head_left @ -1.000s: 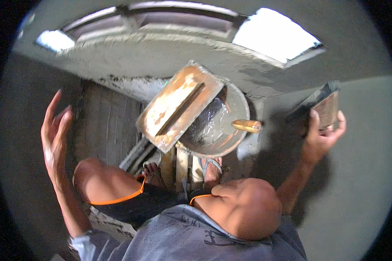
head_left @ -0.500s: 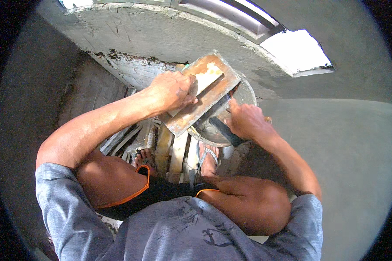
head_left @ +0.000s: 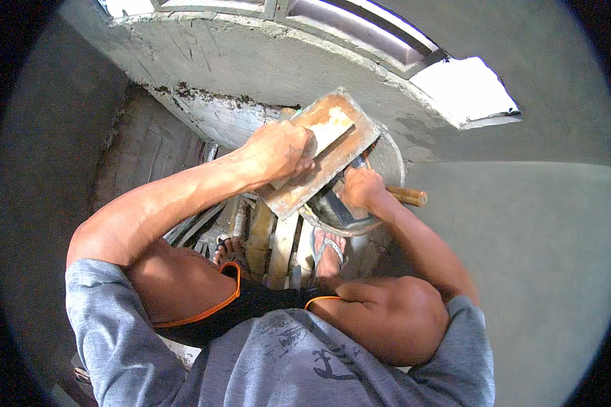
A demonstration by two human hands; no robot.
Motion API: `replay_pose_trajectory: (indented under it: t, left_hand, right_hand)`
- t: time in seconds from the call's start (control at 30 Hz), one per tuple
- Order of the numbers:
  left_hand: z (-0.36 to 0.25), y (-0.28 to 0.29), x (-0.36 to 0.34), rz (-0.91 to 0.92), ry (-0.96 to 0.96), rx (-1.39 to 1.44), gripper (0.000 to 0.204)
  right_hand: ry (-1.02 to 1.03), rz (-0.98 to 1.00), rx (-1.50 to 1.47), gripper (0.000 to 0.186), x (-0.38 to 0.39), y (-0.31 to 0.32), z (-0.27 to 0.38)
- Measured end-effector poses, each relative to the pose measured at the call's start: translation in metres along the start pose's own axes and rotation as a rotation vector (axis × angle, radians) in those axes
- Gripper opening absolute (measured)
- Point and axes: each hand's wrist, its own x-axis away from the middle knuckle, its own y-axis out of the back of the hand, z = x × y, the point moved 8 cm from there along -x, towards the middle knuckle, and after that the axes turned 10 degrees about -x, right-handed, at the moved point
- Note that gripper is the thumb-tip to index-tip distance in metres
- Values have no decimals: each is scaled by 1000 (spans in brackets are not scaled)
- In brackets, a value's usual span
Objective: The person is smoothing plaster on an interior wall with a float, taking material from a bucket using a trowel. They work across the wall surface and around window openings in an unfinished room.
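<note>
My left hand (head_left: pixel 278 152) clasps a float (head_left: pixel 341 149) over the bucket (head_left: pixel 393 157) at its ten o'clock side; inside, my right hand (head_left: pixel 362 188) appears curled around a dark tool (head_left: pixel 338 205), while a wooden handle (head_left: pixel 409 197) juts toward four o'clock.

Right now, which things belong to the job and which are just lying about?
Likely in use:
wooden float, in left hand
dark float, in right hand
bucket
unheld wooden handle at its edge

Likely lying about:
wooden slats near the bucket
narrow strips beside them
</note>
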Motion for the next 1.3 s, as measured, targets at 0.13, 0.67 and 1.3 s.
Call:
replay_pose_trajectory:
  t: [0.13,0.67,1.3]
  left_hand:
    - [11,-11,-1,-45,-78,48,33]
    - [7,-13,-23,89,-110,-11,56]
    - [47,84,88,80,431,13,84]
  right_hand:
    - [-92,231,13,47,18,50,15]
    - [100,-363,-1924,69,194,98,-145]
    - [-189,-2011,-827,60,149,162,-243]
